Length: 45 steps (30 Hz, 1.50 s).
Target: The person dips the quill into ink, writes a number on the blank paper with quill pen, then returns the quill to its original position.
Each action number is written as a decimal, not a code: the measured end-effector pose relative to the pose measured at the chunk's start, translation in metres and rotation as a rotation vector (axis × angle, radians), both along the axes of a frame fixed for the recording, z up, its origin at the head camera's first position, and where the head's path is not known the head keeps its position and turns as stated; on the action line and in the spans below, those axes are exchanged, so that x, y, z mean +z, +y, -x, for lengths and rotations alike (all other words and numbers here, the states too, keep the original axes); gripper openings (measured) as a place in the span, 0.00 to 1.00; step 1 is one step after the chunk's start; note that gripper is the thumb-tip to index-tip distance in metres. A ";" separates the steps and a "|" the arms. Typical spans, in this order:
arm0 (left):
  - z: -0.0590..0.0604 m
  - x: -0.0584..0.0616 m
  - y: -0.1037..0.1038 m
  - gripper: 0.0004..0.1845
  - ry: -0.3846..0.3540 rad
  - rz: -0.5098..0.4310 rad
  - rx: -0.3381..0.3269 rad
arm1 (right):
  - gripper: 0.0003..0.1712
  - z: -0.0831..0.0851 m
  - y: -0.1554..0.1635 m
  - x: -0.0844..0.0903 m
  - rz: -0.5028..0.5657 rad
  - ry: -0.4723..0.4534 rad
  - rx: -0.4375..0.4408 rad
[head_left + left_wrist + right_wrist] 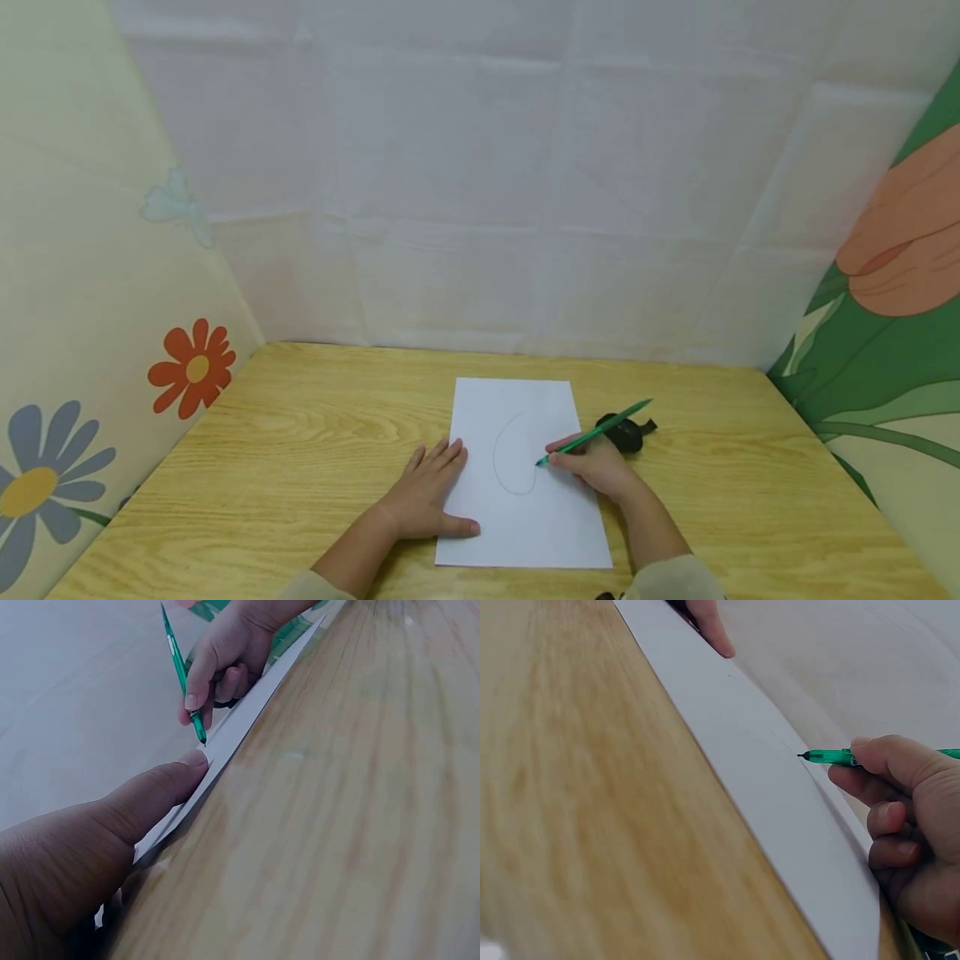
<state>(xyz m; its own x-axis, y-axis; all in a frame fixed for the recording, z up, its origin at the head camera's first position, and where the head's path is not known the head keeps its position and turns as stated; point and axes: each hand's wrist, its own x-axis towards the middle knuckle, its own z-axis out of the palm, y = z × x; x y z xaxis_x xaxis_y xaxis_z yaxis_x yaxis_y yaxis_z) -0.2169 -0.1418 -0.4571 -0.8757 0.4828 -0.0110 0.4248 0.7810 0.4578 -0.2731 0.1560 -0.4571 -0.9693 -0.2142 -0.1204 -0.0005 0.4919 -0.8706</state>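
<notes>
Right hand (596,467) grip pinches green pen (592,433) | left hand (427,496) flat on paper (525,533) | black object (626,433) only in head view

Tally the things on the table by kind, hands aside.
Sheet of paper: 1
Green pen: 1
Small black object behind the right hand: 1
Total: 3

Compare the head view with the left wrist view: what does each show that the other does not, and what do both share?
Only the head view shows the curved line drawn on the paper, the black object behind the right hand, and the flowered walls. Only the left wrist view shows the left hand's thumb tip pressing the sheet's edge up close. Both show the paper, the green pen, the right hand and the wooden table.
</notes>
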 end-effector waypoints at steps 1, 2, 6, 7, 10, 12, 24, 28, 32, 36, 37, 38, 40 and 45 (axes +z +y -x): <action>0.000 0.000 0.000 0.60 -0.001 -0.002 0.000 | 0.18 0.000 0.000 0.000 -0.002 0.002 -0.003; 0.000 0.000 0.000 0.60 -0.001 -0.003 -0.001 | 0.17 0.000 -0.001 0.000 -0.004 0.004 -0.006; 0.001 0.000 0.000 0.60 -0.008 -0.007 0.000 | 0.17 0.001 -0.002 0.001 -0.006 0.011 -0.011; 0.001 0.000 0.000 0.60 -0.009 -0.006 0.001 | 0.16 0.001 -0.002 0.001 -0.006 0.011 -0.016; 0.000 0.000 0.000 0.60 -0.009 -0.005 0.001 | 0.15 0.002 -0.003 0.001 -0.008 0.007 -0.036; 0.000 0.000 0.000 0.60 -0.005 -0.004 0.002 | 0.14 0.002 -0.005 0.000 -0.008 0.002 -0.049; -0.002 0.003 0.001 0.60 -0.006 -0.005 0.001 | 0.14 0.004 -0.007 -0.001 -0.002 -0.009 -0.075; -0.002 0.003 0.001 0.60 -0.001 0.000 -0.001 | 0.14 0.004 -0.008 -0.001 0.006 -0.014 -0.078; -0.001 0.003 0.001 0.60 -0.003 0.004 -0.001 | 0.14 0.005 -0.008 -0.001 0.017 -0.019 -0.088; 0.001 0.001 0.001 0.60 -0.016 0.012 0.004 | 0.14 0.005 -0.009 0.000 0.022 -0.022 -0.092; 0.001 0.001 0.001 0.60 -0.018 0.014 0.005 | 0.14 0.005 -0.009 0.000 0.023 -0.024 -0.092; 0.001 0.001 0.001 0.61 -0.020 0.015 0.006 | 0.14 0.005 -0.009 0.000 0.025 -0.026 -0.092; 0.002 0.000 0.001 0.61 -0.021 0.017 0.005 | 0.14 0.005 -0.010 0.000 0.027 -0.031 -0.094; 0.003 -0.002 0.001 0.61 -0.012 0.024 0.004 | 0.12 0.006 -0.012 -0.001 0.021 -0.035 -0.106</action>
